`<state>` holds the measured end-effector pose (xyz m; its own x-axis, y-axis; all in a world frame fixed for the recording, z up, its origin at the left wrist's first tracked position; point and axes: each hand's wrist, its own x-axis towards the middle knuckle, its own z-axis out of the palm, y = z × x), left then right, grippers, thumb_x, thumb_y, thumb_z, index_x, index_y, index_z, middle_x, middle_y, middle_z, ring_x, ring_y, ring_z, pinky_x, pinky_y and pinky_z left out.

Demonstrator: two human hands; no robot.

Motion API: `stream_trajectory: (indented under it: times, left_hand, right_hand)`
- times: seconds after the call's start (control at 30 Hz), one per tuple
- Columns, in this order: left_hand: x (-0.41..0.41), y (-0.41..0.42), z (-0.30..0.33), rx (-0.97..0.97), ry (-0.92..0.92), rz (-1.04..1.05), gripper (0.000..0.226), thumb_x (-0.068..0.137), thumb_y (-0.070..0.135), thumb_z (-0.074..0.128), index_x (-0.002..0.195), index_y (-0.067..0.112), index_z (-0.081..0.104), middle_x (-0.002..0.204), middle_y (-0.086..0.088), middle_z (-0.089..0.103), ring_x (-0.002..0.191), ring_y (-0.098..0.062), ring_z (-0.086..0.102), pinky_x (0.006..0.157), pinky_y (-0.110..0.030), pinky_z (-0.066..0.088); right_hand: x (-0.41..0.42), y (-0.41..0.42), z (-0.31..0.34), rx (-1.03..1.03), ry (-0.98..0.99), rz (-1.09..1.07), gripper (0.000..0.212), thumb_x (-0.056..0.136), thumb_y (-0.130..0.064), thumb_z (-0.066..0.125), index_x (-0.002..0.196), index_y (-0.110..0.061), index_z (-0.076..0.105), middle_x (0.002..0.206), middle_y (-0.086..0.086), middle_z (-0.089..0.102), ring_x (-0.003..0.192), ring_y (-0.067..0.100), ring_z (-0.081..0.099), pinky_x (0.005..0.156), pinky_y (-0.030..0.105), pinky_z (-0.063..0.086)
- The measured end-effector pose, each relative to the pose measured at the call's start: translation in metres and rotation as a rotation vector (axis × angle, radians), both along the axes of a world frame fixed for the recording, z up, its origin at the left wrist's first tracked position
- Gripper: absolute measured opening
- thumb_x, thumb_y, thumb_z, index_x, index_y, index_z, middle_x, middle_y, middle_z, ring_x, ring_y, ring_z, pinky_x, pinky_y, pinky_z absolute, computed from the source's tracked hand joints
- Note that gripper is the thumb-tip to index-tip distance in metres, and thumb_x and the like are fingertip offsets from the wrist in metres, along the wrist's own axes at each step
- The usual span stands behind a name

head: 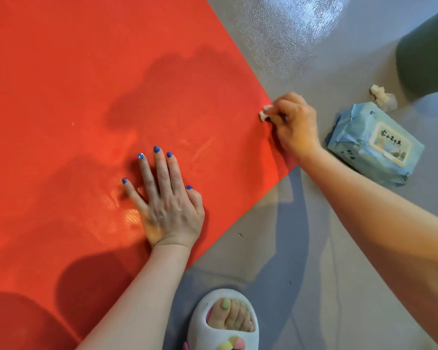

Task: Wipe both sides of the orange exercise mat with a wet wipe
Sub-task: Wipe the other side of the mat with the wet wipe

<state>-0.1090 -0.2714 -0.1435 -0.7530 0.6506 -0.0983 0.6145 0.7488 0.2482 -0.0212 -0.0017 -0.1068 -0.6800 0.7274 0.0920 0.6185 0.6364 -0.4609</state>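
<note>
The orange exercise mat (pixel 91 92) lies flat on the grey floor and fills the left and middle of the view. My left hand (pixel 166 200) rests flat on the mat with its fingers spread. My right hand (pixel 295 125) is at the mat's right edge, its fingers curled round a small white wet wipe (pixel 264 113) that touches the edge. Only a little of the wipe shows past the fingers.
A light blue pack of wet wipes (pixel 376 145) lies on the floor right of the mat. A crumpled used wipe (pixel 382 96) sits behind it. A dark green object (pixel 425 51) stands at the far right. My foot in a white slipper (pixel 224 322) is at the bottom.
</note>
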Motion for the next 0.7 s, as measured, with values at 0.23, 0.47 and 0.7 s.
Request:
stream_trajectory:
  times: [0.23,0.47,0.7]
  left_hand:
    - [-0.005,-0.003,0.001,0.052,-0.061,-0.034,0.068,0.092,0.032,0.037,0.157,0.011,0.032,0.168,-0.007,0.021,0.156,-0.030,0.009,0.120,-0.062,0.001]
    - [-0.058,-0.025,0.051,-0.148,-0.559,-0.239,0.063,0.101,0.024,0.049,0.160,0.024,0.025,0.170,0.007,0.002,0.156,-0.014,-0.005,0.124,-0.052,0.001]
    - [-0.070,-0.092,0.172,-0.105,-0.465,-0.148,0.056,0.101,0.028,0.054,0.155,0.024,0.038,0.164,-0.005,0.032,0.155,-0.018,0.016,0.123,-0.053,0.018]
  right_hand:
    - [0.041,-0.048,0.001,-0.001,-0.066,-0.294,0.014,0.086,-0.003,0.064,0.073,-0.007,0.069,0.080,0.002,0.054,0.075,0.020,0.055,0.068,0.020,0.036]
    - [0.037,-0.048,0.053,-0.224,-0.543,-0.064,0.022,0.075,-0.004,0.065,0.070,-0.023,0.073,0.084,0.004,0.070,0.081,0.028,0.066,0.072,0.031,0.052]
    - [-0.005,-0.107,0.190,-0.095,-0.250,0.361,0.019,0.078,0.004,0.063,0.081,-0.009,0.076,0.088,0.011,0.067,0.080,0.029,0.065,0.076,0.032,0.049]
